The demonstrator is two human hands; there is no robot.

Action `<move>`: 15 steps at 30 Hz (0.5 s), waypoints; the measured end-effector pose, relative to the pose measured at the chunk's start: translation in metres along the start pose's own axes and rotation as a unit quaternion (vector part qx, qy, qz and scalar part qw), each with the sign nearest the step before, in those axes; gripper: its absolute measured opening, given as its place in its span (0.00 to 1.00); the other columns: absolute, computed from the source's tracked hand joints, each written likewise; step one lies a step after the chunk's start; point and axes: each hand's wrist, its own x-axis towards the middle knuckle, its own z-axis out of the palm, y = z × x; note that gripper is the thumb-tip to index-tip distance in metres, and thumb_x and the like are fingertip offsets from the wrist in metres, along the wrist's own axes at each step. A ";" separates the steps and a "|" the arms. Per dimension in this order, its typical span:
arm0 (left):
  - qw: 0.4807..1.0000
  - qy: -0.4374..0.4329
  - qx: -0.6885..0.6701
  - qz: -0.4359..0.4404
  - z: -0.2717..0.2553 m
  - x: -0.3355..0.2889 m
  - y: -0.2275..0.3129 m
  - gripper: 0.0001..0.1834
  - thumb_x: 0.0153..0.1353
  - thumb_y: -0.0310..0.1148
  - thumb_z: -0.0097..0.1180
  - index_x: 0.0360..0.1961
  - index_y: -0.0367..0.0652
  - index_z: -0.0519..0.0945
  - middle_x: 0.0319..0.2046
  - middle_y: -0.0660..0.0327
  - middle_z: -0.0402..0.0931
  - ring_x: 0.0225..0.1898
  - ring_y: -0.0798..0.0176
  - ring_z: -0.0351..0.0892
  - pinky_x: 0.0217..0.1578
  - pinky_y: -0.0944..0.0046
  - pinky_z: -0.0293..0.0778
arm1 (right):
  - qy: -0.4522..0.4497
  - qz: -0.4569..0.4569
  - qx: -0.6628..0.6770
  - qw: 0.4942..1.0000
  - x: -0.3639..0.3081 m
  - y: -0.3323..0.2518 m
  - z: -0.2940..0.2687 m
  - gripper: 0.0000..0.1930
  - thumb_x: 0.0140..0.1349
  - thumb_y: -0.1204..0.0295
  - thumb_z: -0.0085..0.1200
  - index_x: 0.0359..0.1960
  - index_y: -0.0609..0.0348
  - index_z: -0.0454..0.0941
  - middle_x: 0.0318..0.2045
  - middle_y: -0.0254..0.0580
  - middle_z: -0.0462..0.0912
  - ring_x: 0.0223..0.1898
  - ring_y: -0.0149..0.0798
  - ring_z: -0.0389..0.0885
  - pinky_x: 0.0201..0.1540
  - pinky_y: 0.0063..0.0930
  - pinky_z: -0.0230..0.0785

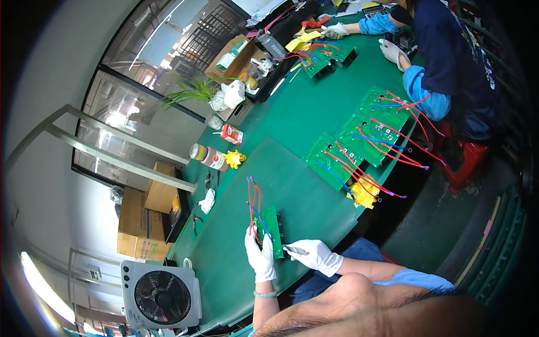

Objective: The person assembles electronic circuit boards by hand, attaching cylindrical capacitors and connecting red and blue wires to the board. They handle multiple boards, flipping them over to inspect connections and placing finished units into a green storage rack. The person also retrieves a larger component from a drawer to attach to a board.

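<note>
In my white-gloved left hand [259,259] is a green circuit board [273,218], gripped by its near left side and tilted up off the mat. Red wires [258,196] and a blue one rise from it past my fingers, and dark components line its right edge. My right hand [318,257], gloved in white too, is closed with thumb and fingers together just right of the board. A small grey piece [294,250] shows at its fingertips, pointing toward the board; its kind is too small to tell.
Several wired boards [328,160] lie at the table's right edge, near a crumpled yellow cloth [365,192]. Pliers [196,224], bottles [210,157], a red-white carton [231,135] and a grey fan [161,295] stand left. A co-worker's gloved hand [394,54] works at the far right.
</note>
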 end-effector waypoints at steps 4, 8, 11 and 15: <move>1.000 0.025 -0.004 0.005 0.005 -0.005 -0.006 0.24 0.60 0.29 0.64 0.57 0.36 0.76 0.60 0.45 0.73 0.62 0.46 0.73 0.63 0.54 0.68 | 0.002 -0.026 -0.053 0.998 -0.002 0.004 0.004 0.16 0.55 0.72 0.65 0.47 0.55 0.84 0.39 0.44 0.87 0.38 0.46 0.86 0.40 0.36 0.79; 1.000 0.031 0.000 0.003 0.005 -0.005 0.006 0.22 0.61 0.28 0.63 0.57 0.36 0.76 0.60 0.44 0.72 0.62 0.45 0.72 0.63 0.53 0.68 | 0.005 -0.040 -0.063 0.997 -0.001 0.004 0.003 0.16 0.56 0.72 0.64 0.48 0.53 0.82 0.39 0.41 0.87 0.38 0.46 0.86 0.38 0.36 0.79; 0.999 0.021 -0.017 -0.028 0.003 -0.003 0.013 0.20 0.62 0.29 0.62 0.56 0.38 0.77 0.61 0.43 0.71 0.63 0.44 0.72 0.62 0.53 0.68 | 0.008 -0.054 -0.095 0.994 0.000 0.002 0.002 0.15 0.57 0.71 0.63 0.47 0.52 0.82 0.37 0.40 0.87 0.36 0.45 0.86 0.36 0.36 0.78; 1.000 0.015 -0.001 -0.014 0.002 -0.004 0.011 0.20 0.62 0.29 0.62 0.55 0.37 0.77 0.61 0.42 0.71 0.63 0.44 0.72 0.62 0.54 0.68 | 0.015 -0.067 -0.126 0.990 0.000 0.000 0.003 0.13 0.58 0.70 0.63 0.46 0.52 0.82 0.36 0.40 0.87 0.35 0.44 0.85 0.35 0.36 0.78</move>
